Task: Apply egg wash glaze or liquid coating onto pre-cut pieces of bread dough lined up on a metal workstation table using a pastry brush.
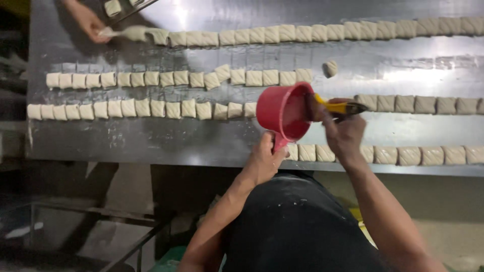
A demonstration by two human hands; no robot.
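My left hand (265, 160) grips the handle of a red plastic cup (283, 112), which is tilted over the steel table (151, 136). My right hand (344, 132) holds a brush with a yellow handle (337, 106); its head is dipped inside the cup's mouth. Several rows of cut square dough pieces (151, 108) run across the table. One row (403, 155) lies along the near edge just beyond my right hand. A single loose dough piece (330, 68) sits apart behind the cup.
Another person's hand (88, 22) at the far left touches the end of the back dough row (312, 33). A tray edge with dough (113, 7) shows at the top. Dark frames and floor lie below the table's near edge.
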